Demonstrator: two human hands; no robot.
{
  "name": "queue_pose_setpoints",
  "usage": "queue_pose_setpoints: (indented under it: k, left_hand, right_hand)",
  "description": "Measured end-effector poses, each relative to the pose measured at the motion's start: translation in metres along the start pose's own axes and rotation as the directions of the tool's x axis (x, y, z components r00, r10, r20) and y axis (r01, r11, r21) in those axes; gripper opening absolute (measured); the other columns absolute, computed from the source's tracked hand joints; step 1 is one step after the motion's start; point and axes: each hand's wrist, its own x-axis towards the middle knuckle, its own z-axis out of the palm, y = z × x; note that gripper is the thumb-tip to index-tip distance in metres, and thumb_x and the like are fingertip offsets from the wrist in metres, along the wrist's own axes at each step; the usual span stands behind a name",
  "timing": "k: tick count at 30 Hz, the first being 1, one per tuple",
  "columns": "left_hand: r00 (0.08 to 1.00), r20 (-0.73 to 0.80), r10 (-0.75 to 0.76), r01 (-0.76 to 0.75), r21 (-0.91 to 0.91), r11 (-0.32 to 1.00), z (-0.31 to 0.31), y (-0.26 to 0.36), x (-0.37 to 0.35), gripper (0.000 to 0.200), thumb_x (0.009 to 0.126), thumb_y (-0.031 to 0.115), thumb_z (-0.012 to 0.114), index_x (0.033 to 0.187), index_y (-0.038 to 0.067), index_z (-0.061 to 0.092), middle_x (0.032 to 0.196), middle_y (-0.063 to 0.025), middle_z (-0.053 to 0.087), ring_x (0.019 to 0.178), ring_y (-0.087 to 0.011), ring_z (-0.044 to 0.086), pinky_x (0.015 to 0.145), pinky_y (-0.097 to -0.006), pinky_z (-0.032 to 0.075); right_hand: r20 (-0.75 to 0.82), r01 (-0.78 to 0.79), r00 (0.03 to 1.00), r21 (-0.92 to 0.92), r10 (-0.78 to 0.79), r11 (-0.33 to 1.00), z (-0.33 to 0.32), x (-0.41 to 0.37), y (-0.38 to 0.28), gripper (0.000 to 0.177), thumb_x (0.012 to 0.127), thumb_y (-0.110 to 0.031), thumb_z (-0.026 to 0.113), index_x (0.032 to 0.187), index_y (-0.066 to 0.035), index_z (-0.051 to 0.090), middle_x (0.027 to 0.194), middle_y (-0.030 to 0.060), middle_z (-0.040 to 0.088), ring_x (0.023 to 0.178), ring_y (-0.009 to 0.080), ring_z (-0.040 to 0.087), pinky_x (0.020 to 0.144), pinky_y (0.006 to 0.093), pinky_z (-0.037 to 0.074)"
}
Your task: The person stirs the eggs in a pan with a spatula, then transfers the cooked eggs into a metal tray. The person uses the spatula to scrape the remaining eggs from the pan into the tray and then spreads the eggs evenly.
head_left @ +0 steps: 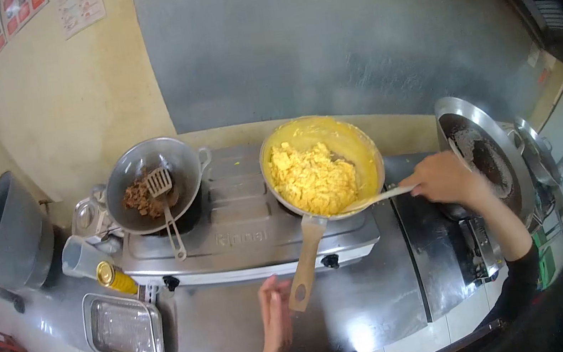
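Steel counter carries a stove; on its right burner sits a pan of scrambled egg. Right hand grips a spatula, tip at the egg's edge for stirring; left hand, open, hovers beside the pan's handle.

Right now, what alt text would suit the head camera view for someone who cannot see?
A person's right hand holds a spatula in scrambled egg in a pan on a gas stove, the left hand open beside the pan's handle. A wok of brown meat sits alongside.
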Motion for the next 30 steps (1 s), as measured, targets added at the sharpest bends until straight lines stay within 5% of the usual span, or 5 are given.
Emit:
queue_pose_setpoints:
  k: [1, 2, 4, 17, 30]
  left_hand:
    - [0.884, 0.246, -0.397, 0.462, -0.335, 0.821, 0.012, 0.008, 0.009, 0.033, 0.087, 0.026, 0.048, 0.113, 0.007, 0.04, 0.102, -0.0095, 0.049, 0.076, -0.018, 0.049, 0.072, -0.0323, 0.043]
    - [0.884, 0.26, -0.388, 0.46, -0.333, 0.823, 0.015, 0.006, 0.019, 0.033, 0.087, 0.026, 0.048, 0.113, 0.007, 0.04, 0.102, -0.0095, 0.049, 0.076, -0.018, 0.049, 0.072, -0.0323, 0.043]
    - [0.537, 0.667, -0.516, 0.818, -0.264, 0.51, 0.012, -0.003, 0.041, 0.024, 0.087, 0.025, 0.049, 0.102, 0.007, 0.044, 0.085, -0.0043, 0.051, 0.056, -0.0091, 0.044, 0.05, -0.022, 0.04]
    - [0.431, 0.747, -0.506, 0.893, -0.272, 0.359, 0.016, -0.023, 0.039, 0.016, 0.087, 0.024, 0.047, 0.08, 0.011, 0.041, 0.068, 0.0025, 0.041, 0.045, -0.0022, 0.03, 0.037, -0.0154, 0.025]
    - [0.513, 0.659, -0.55, 0.822, -0.192, 0.536, 0.058, -0.049, 0.009, 0.033, 0.09, 0.05, 0.026, 0.092, 0.019, 0.038, 0.065, 0.0023, 0.033, 0.046, -0.0046, 0.026, 0.04, -0.0187, 0.024]
  right_hand:
    - [0.055, -0.021, 0.998, -0.032, 0.022, 0.999, 0.007, 0.011, -0.016, 0.014, 0.074, -0.017, 0.053, 0.078, -0.017, 0.066, 0.071, 0.0061, 0.063, 0.068, 0.0264, 0.062, 0.056, 0.0382, 0.049]
    - [0.059, -0.037, 0.997, -0.097, 0.043, 0.995, 0.027, 0.027, -0.03, 0.015, 0.074, -0.016, 0.052, 0.079, -0.014, 0.066, 0.072, 0.0071, 0.064, 0.07, 0.026, 0.063, 0.057, 0.0377, 0.049]
    - [0.082, -0.128, 0.987, -0.1, 0.136, 0.987, 0.037, 0.055, -0.042, 0.016, 0.074, -0.014, 0.052, 0.08, -0.007, 0.065, 0.074, 0.0093, 0.064, 0.072, 0.0262, 0.064, 0.06, 0.0366, 0.05]
    - [-0.095, -0.525, 0.828, 0.218, 0.553, 0.823, 0.071, 0.116, 0.018, 0.025, 0.081, -0.026, 0.048, 0.08, -0.007, 0.065, 0.075, 0.0154, 0.062, 0.071, 0.0306, 0.062, 0.062, 0.0415, 0.05]
    - [0.021, -0.087, 0.996, -0.062, 0.088, 0.994, 0.031, 0.046, -0.08, 0.015, 0.076, -0.017, 0.053, 0.073, -0.01, 0.066, 0.071, 0.0101, 0.064, 0.07, 0.0248, 0.064, 0.059, 0.0362, 0.05]
